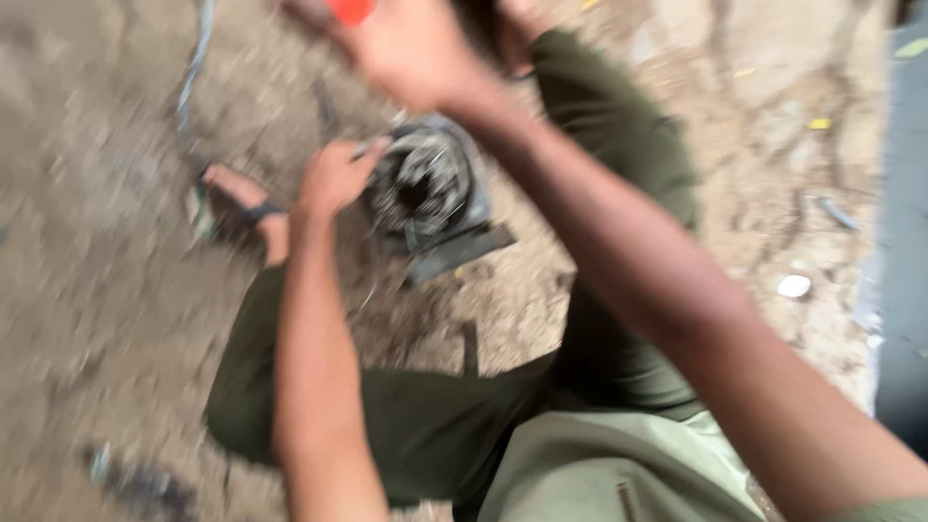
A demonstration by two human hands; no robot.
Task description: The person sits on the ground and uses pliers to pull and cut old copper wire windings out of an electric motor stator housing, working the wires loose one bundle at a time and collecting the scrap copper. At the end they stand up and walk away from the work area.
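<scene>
Motor stator (pixel 425 188) sat on the dirt ground (pixel 97 242) between the knees. Left hand (pixel 333 176) gripped its rim; right hand (pixel 406 48) was raised, clenched on something red (pixel 350 10). Likely mid-dismantling; steadying needed next.

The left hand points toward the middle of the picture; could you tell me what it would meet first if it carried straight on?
Most likely the dark round metal part on the ground: the left hand already seems to touch its rim, though blur hides the contact.
</scene>
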